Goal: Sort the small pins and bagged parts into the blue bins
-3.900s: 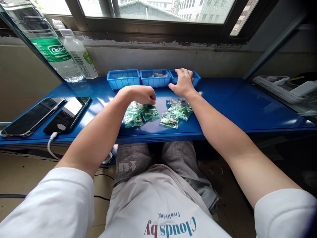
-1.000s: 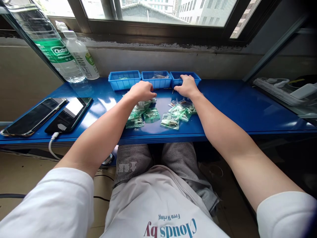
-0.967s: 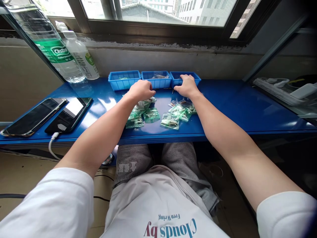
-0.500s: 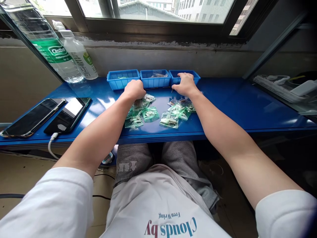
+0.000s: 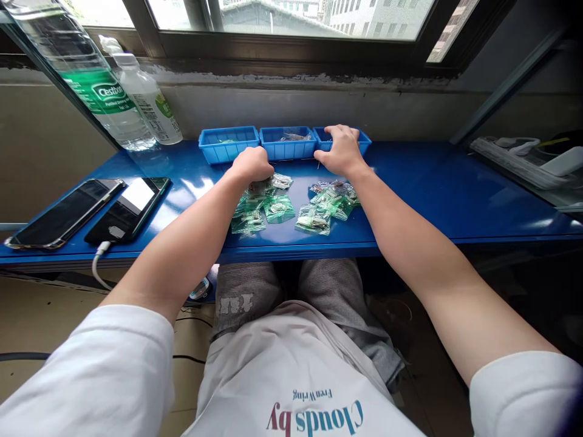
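Three blue bins stand in a row at the back of the blue tabletop: a left bin (image 5: 230, 152), a middle bin (image 5: 288, 150) and a right bin (image 5: 365, 142). My left hand (image 5: 253, 164) is curled low at the back of the left pile of small green-and-clear bags (image 5: 279, 208); whatever its fingers hold is hidden. Over the front edge of the right bin is my right hand (image 5: 340, 149), thumb and fingers apart, with nothing visible between them. Another pile of bags (image 5: 314, 220) lies in front of it. A clear bag (image 5: 295, 136) shows in the middle bin.
Two phones (image 5: 64, 213) (image 5: 127, 211) lie at the left, one with a white cable (image 5: 96, 267). Behind them stand a large water bottle (image 5: 102, 91) and a smaller bottle (image 5: 148, 103). At the far right are white items (image 5: 565, 161) behind glass.
The whole view has shifted slightly. My right hand's fingers have spread a little over the right bin. My left hand has shifted slightly and stays curled at the left pile.
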Available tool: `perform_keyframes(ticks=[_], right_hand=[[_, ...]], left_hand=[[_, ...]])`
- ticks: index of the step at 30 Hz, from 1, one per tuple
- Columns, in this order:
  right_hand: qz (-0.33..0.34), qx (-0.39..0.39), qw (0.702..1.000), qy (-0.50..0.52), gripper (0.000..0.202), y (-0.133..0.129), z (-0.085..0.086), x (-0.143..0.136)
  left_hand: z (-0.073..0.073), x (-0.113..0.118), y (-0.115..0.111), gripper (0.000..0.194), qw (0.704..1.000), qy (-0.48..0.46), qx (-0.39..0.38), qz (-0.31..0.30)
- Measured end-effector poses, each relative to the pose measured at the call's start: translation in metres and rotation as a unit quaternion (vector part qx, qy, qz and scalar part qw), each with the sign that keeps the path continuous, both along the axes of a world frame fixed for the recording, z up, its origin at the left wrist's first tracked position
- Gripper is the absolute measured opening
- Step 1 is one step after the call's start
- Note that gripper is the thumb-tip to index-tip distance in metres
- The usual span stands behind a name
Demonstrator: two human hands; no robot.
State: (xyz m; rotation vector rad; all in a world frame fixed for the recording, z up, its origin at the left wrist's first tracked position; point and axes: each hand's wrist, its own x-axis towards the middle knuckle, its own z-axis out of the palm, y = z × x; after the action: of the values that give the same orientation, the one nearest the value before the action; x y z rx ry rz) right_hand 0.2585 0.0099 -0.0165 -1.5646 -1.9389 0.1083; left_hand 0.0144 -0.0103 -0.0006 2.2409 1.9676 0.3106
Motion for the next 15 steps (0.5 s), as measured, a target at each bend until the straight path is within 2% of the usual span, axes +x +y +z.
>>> perform_keyframes(ticks=[6, 10, 15], right_hand=[[0.007, -0.011, 1.0, -0.004, 0.077, -0.008, 0.004, -0.006], [0.024, 0.025, 0.999, -0.001, 0.066, -0.014, 0.009, -0.009], [0.014, 0.062, 0.998, -0.018, 0.052, -0.026, 0.019, -0.015]], left_hand=[[-0.002, 0.0, 0.0, 0.03, 1.0, -0.023, 0.008, -0.016], [-0.004, -0.001, 0.002, 0.032, 0.999, -0.022, 0.013, -0.024], [-0.002, 0.0, 0.0, 0.03, 0.999, -0.035, 0.03, -0.02]])
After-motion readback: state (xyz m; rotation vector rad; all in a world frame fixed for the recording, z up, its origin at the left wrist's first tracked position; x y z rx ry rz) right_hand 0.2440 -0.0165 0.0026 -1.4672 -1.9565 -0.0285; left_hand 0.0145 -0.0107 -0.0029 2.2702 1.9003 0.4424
